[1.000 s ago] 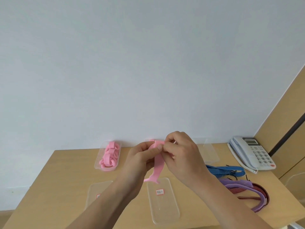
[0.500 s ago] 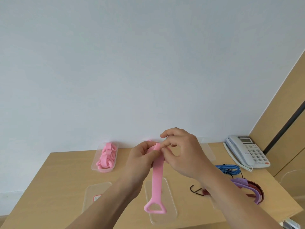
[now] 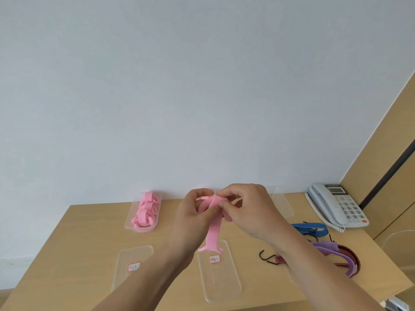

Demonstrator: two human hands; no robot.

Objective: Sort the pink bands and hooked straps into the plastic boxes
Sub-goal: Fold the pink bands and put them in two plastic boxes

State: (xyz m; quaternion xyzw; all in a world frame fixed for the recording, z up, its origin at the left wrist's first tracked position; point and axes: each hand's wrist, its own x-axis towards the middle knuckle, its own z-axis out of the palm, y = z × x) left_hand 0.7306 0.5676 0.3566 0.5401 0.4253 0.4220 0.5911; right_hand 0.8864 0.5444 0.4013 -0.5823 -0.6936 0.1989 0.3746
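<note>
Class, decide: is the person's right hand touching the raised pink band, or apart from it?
Touching. The head view shows the right hand pinching the upper end of the pink band, with no gap visible between them.

Over the middle of the table, left hand and right hand pinch one band, its end dangling above the near centre box. Rolled bands lie in the back-left box, with another box in front of it. Hooked straps lie right, telephone behind them
</note>
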